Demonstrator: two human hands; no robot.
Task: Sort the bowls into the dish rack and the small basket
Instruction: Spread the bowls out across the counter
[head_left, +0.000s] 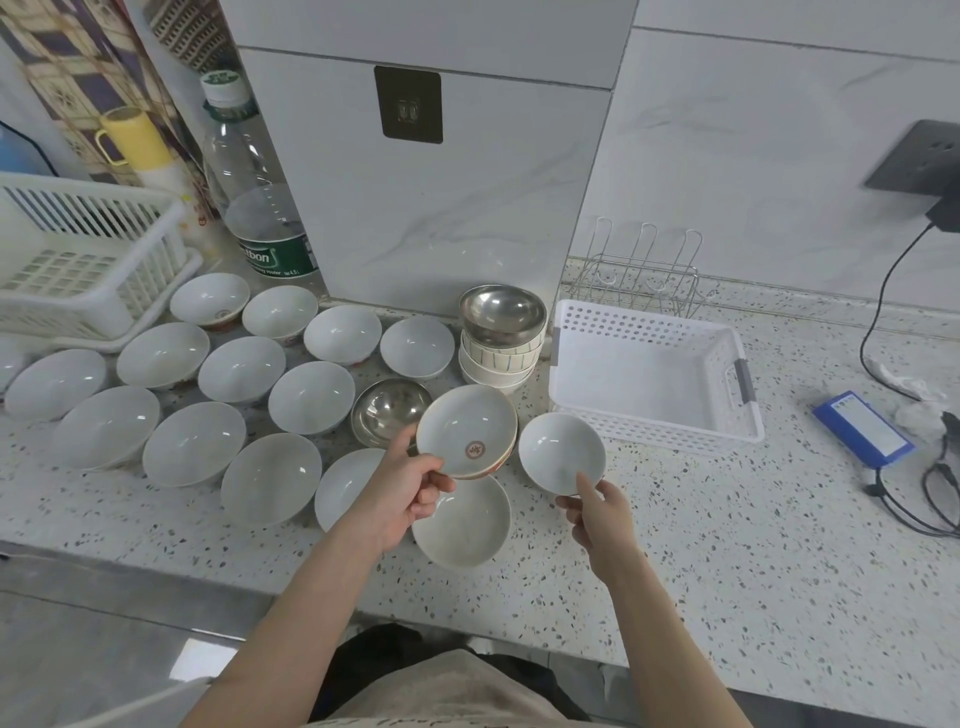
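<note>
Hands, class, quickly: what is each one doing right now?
Left hand: grips the rim of a bowl with a red emblem.
Right hand: pinches the rim of a plain white bowl.

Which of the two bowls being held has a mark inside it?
The bowl in the left hand: this marked bowl has a red emblem at its bottom and a reddish outer rim. The plain white bowl in the right hand has none.

I see many plain white bowls (193, 444) on a white countertop (727, 545) with dark speckles, and one white bowl with a red emblem (466, 431) inside. Two steel bowls (387, 410) are silver. The small basket (655, 375) is white with grey handles, and the dish rack (83, 260) is white.
</note>
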